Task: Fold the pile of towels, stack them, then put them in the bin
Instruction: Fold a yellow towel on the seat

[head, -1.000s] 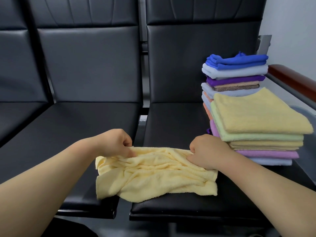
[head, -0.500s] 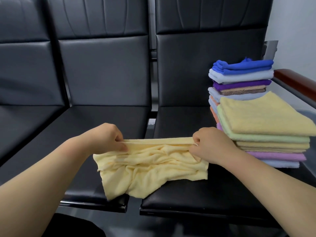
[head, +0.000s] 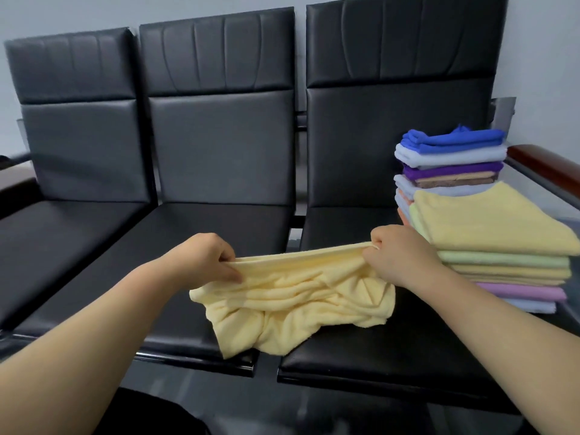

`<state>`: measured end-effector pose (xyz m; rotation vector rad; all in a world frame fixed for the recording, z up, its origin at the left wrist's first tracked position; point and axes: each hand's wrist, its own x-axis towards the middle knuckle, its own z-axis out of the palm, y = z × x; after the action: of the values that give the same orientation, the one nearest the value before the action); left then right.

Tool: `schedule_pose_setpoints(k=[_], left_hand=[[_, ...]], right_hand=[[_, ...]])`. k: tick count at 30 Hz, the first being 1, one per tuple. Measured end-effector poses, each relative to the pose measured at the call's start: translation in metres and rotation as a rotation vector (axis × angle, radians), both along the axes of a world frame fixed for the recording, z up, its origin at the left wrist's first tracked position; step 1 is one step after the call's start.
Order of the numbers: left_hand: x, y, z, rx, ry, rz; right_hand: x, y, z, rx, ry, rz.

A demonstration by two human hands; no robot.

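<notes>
We grip the yellow towel (head: 292, 296) w/ both hands, left hand (head: 204, 257) & right hand (head: 398, 257) pinching its top edge. It droops crumpled over two black seats (head: 219, 233); folded stacks (head: 489, 233) sit just beside the right hand.

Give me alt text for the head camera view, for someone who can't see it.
Two bare hands, left hand and right hand, pinch the top edge of a crumpled yellow towel over black seats. To the right stand two stacks of folded towels.

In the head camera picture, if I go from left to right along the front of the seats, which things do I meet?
Left hand → crumpled yellow towel → right hand → near stack of folded towels → wooden armrest.
</notes>
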<state>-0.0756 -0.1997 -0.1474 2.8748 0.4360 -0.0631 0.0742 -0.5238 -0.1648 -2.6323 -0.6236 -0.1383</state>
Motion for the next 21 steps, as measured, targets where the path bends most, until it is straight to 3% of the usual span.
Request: schedule_pose_setpoints(k=[5,13,21], left_hand=[[-0.007,0.000,-0.002,-0.039,-0.107,0.026],[-0.009,0.006,-0.005,-0.148,-0.205,0.015],[-0.008,0.016,-0.002,-0.179,-0.156,-0.011]], right_hand=[[-0.003,0.003,0.004,-0.030,-0.095,-0.094],[0.001,0.001,-0.001,0.057,-0.010,-0.127],[0.002,0.000,0.002,0.075,0.040,-0.144]])
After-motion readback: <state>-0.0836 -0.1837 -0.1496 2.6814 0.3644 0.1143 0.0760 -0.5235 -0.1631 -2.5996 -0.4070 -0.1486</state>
